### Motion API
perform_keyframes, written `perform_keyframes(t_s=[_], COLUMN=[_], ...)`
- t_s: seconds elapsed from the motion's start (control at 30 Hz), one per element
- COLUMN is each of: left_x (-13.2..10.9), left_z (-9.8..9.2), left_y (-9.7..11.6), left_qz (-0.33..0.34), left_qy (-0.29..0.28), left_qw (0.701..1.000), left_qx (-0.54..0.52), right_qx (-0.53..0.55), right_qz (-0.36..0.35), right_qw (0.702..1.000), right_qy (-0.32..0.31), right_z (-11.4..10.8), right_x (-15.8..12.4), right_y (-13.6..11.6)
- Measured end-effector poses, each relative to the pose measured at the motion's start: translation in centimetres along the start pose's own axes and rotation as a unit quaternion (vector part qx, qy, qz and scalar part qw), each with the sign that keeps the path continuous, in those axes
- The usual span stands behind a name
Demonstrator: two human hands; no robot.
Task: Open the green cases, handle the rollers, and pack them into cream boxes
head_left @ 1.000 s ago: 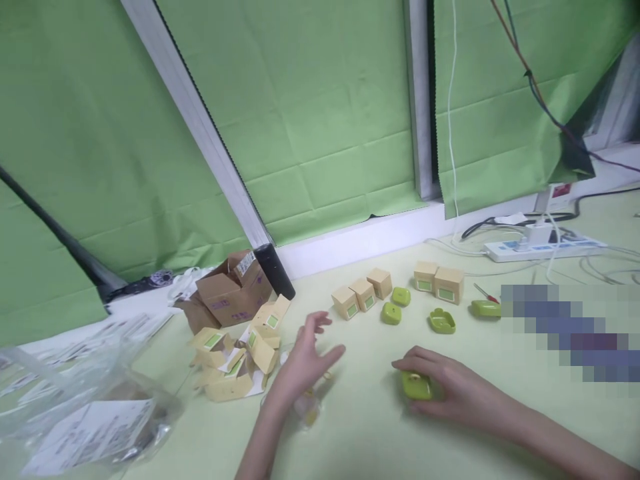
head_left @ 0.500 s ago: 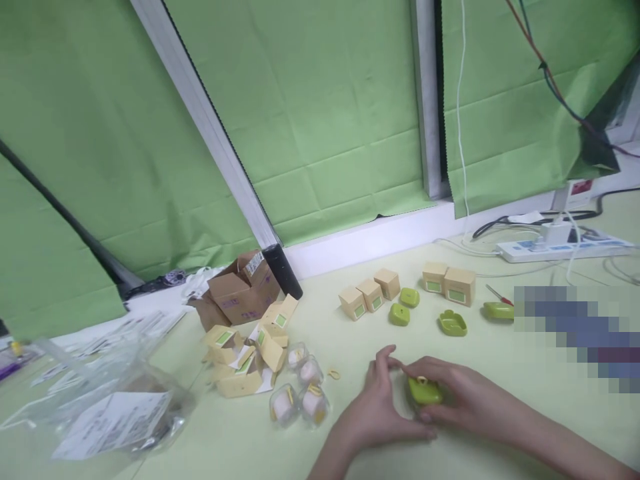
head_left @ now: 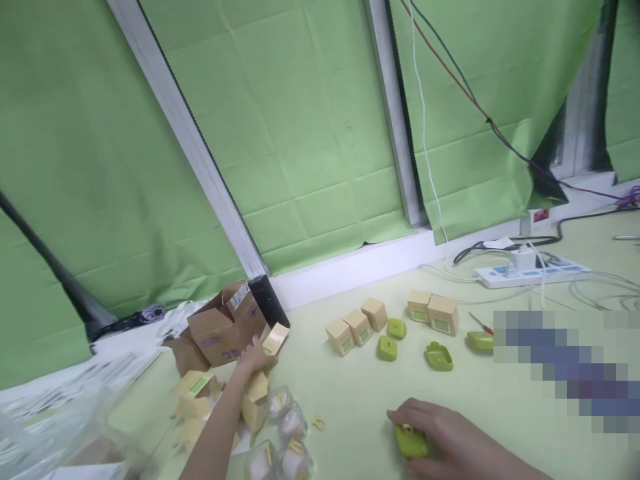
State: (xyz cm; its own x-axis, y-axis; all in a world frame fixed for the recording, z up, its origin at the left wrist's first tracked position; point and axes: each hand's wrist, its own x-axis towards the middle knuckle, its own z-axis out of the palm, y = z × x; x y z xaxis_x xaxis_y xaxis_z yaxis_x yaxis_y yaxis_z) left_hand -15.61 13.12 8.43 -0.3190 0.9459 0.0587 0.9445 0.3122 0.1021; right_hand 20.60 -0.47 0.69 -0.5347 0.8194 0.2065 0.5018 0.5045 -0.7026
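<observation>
My right hand (head_left: 436, 437) is closed around a small green lidded case (head_left: 411, 441) with a tiny yellow ring on top, low on the table. Far to the left, my left hand (head_left: 256, 360) reaches over a heap of opened kraft-paper boxes. Its fingers are closed at the edge of one small kraft box (head_left: 276, 339); the exact grip is partly hidden. Below that hand lie several clear plastic packs (head_left: 293, 423) with pale pink and yellow contents. A loose yellow ring (head_left: 319, 423) lies beside them.
Small upright kraft boxes (head_left: 359, 325) stand behind green cases (head_left: 387, 348) and an open green tray (head_left: 439, 357). A brown carton (head_left: 220, 333) and a black cylinder (head_left: 269, 301) stand at the back left. A power strip (head_left: 533, 273) with cables lies at the back right.
My left hand has left the green case and moved left to the kraft boxes. My right hand stays on the case. The view has shifted, so everything sits lower and further left.
</observation>
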Motion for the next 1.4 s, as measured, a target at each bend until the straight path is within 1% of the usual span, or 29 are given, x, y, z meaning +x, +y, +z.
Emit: perform_keyframes(t_s=[0.07, 0.13, 0.2, 0.27, 0.33, 0.37, 0.43, 0.47, 0.5, 0.53, 0.57, 0.6, 0.63, 0.67, 0.7, 0.73, 0.8, 0.87, 0.97, 1.07, 1.13, 1.2, 1.27, 1.3, 1.33, 1.37, 1.4], left_x=[0.2, 0.6, 0.7, -0.1, -1.9, -3.3, -6.7, -8.6, -10.5, -12.4, -14.1, -15.7, -17.0, -18.1, -18.9, -19.5, -20.1, -20.3, -20.2, -20.1, -20.2, -20.4, -20.6, -20.7, -20.7, -20.7, -20.7], left_z=[0.5, 0.3, -0.4, -1.3, -1.9, -1.8, -1.2, -0.7, -0.1, 0.6, 1.3, 2.0, 2.7, 3.5, 4.3, 5.0, 6.6, 7.8, 9.0, 9.2, 9.1, 8.9, 8.7, 8.7, 8.6, 8.6, 8.5], left_y=[0.1, 1.0, 2.4, 4.3, 6.5, 7.5, 9.4, 10.2, 10.9, 11.5, 11.9, 12.3, 12.6, 12.8, 13.0, 13.1, 13.2, 13.1, 12.7, 12.4, 12.5, 12.8, 13.1, 13.2, 13.2, 13.2, 13.2], left_qz=[0.011, 0.039, 0.092, 0.157, 0.214, 0.231, 0.248, 0.252, 0.257, 0.259, 0.258, 0.254, 0.249, 0.245, 0.242, 0.238, 0.230, 0.218, 0.193, 0.177, 0.177, 0.183, 0.177, 0.165, 0.144, 0.120, 0.096], left_qy=[0.006, 0.018, 0.037, 0.055, 0.062, 0.061, 0.042, 0.025, -0.006, -0.091, -0.168, -0.228, -0.282, -0.325, -0.359, -0.385, -0.409, -0.400, -0.370, -0.360, -0.356, -0.353, -0.336, -0.325, -0.312, -0.300, -0.290], left_qw=[0.999, 0.995, 0.984, 0.961, 0.928, 0.911, 0.879, 0.865, 0.843, 0.777, 0.719, 0.680, 0.648, 0.629, 0.617, 0.609, 0.607, 0.617, 0.624, 0.630, 0.632, 0.628, 0.632, 0.634, 0.632, 0.625, 0.613], left_qx=[-0.036, -0.089, -0.150, -0.220, -0.297, -0.337, -0.405, -0.433, -0.472, -0.567, -0.623, -0.649, -0.662, -0.662, -0.658, -0.651, -0.641, -0.642, -0.661, -0.665, -0.665, -0.669, -0.675, -0.683, -0.694, -0.711, -0.729], right_qx=[-0.002, 0.001, 0.011, 0.025, 0.054, 0.077, 0.147, 0.192, 0.237, 0.280, 0.321, 0.359, 0.394, 0.424, 0.452, 0.472, 0.484, 0.469, 0.425, 0.353, 0.316, 0.301, 0.297, 0.293, 0.282, 0.260, 0.225], right_qz=[0.011, 0.021, 0.031, 0.050, 0.079, 0.096, 0.129, 0.137, 0.140, 0.142, 0.142, 0.142, 0.144, 0.145, 0.145, 0.145, 0.155, 0.170, 0.173, 0.157, 0.152, 0.163, 0.186, 0.194, 0.197, 0.190, 0.167], right_qw=[1.000, 0.999, 0.999, 0.998, 0.995, 0.992, 0.977, 0.964, 0.948, 0.930, 0.910, 0.890, 0.871, 0.855, 0.843, 0.835, 0.839, 0.853, 0.880, 0.918, 0.934, 0.938, 0.936, 0.935, 0.937, 0.943, 0.955], right_qy=[-0.013, -0.027, -0.034, -0.031, -0.010, 0.013, 0.084, 0.120, 0.158, 0.191, 0.219, 0.241, 0.255, 0.261, 0.255, 0.241, 0.195, 0.153, 0.119, 0.087, 0.066, 0.048, 0.034, 0.038, 0.056, 0.080, 0.099], right_z=[-0.2, -0.4, -0.5, -0.4, -0.4, -0.4, -0.7, -1.0, -1.4, -1.8, -2.3, -2.7, -3.0, -3.2, -3.3, -3.4, -3.4, -3.2, -3.0, -2.8, -2.6, -2.3, -2.1, -2.0, -2.0, -2.0, -2.0], right_x=[0.0, -0.1, -0.2, -0.4, -0.3, -0.2, 0.3, 0.6, 0.9, 1.1, 1.3, 1.4, 1.4, 1.4, 1.3, 1.2, 1.0, 0.9, 1.0, 1.0, 1.0, 0.9, 0.8, 0.7, 0.6, 0.4, 0.2], right_y=[-0.2, -0.6, -0.8, -0.7, 0.0, 0.4, 1.2, 1.5, 1.6, 1.6, 1.5, 1.2, 0.9, 0.6, 0.3, 0.1, -0.2, -0.1, 0.3, 0.7, 0.8, 0.9, 0.8, 0.8, 0.7, 0.6, 0.6])
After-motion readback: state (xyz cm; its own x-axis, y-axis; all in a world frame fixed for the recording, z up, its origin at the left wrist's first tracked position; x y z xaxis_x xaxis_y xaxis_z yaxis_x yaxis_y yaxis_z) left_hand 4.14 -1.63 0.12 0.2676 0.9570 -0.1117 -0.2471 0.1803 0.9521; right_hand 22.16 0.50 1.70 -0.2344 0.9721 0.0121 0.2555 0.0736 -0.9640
